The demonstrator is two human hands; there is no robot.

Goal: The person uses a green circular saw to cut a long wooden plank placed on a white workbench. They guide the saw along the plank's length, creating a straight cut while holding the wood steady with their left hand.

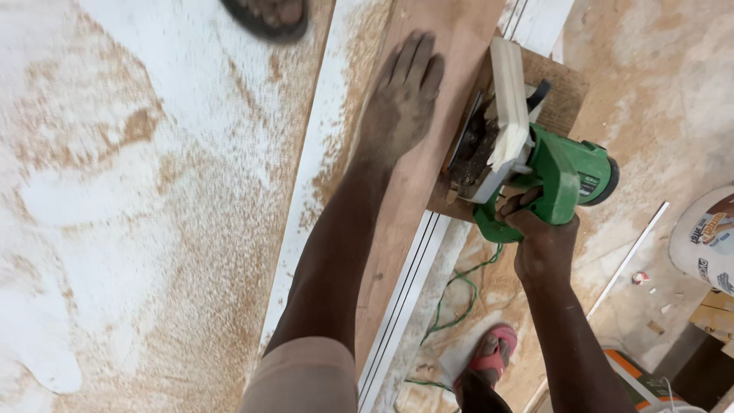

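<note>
A long reddish-brown wooden plank [413,191] lies on the sawdust-covered floor [138,229], its long axis running from near the person's body away toward the top of the view, tilted a little to the right. What looks like the person's bare foot [404,95], not a hand, presses flat on the plank's upper face, toes pointing away along the grain, with the leg reaching back to a bent knee in beige cloth at the bottom edge. The right hand [539,237] is clamped around the handle of a green power saw [535,164], which sits at the plank's right edge, just beside the foot and touching the wood; its pale guard stands upright over the blade area, and whether the blade is in the wood cannot be told. The left hand is not in view. A green cord [451,298] trails from the saw back toward the body across the floor. White grooved strips [405,291] lie alongside the plank on both sides, parallel to it. A foot in a pink sandal [489,359] stands right of the plank, near the cord. Another sandalled foot [267,15] shows at the top edge, well apart. A white sack [707,233] sits at the far right.
</note>
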